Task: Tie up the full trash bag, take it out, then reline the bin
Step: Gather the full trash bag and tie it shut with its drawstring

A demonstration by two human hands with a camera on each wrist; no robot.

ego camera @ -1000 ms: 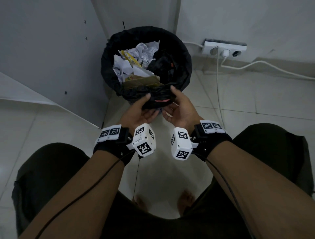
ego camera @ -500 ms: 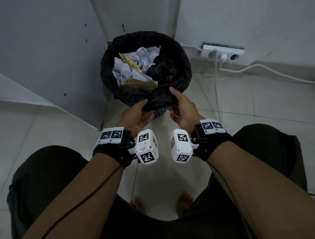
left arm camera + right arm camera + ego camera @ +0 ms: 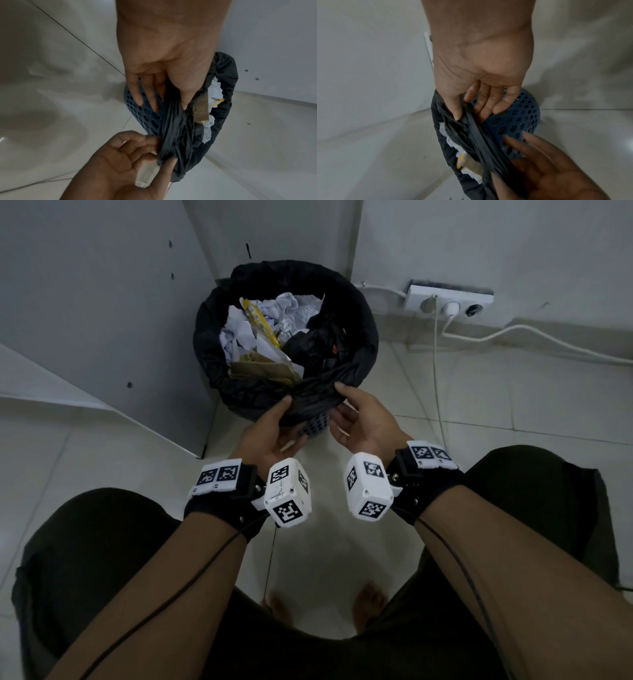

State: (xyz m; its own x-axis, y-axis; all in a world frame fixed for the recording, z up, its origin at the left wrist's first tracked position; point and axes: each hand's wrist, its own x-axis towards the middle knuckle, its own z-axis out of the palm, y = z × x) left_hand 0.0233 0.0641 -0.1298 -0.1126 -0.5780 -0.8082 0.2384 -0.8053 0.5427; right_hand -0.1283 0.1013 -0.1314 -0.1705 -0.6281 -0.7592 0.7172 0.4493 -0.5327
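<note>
**Both hands gather the near edge of the bag at the bin's rim**

The bin (image 3: 310,428) is almost wholly covered by the black trash bag (image 3: 352,302) in the head view; only a patch of blue perforated wall shows below the hands. Both wrist views show much more of that wall. The bin's base is out of sight.

The left hand (image 3: 270,433) has its grip pinching gathered bag plastic between thumb and fingers, as the left wrist view shows. The right hand (image 3: 363,422) pinches the same bunched strip between thumb and forefinger, other fingers spread loosely; the left hand is blurred in the right wrist view.

Crumpled paper (image 3: 291,313) and cardboard (image 3: 263,369) fill the bag.

The bin stands in a corner beside a grey panel (image 3: 102,320), with a power strip (image 3: 448,302) and cord (image 3: 534,337) near it along the wall. Bare floor (image 3: 513,405) lies to the right.
</note>
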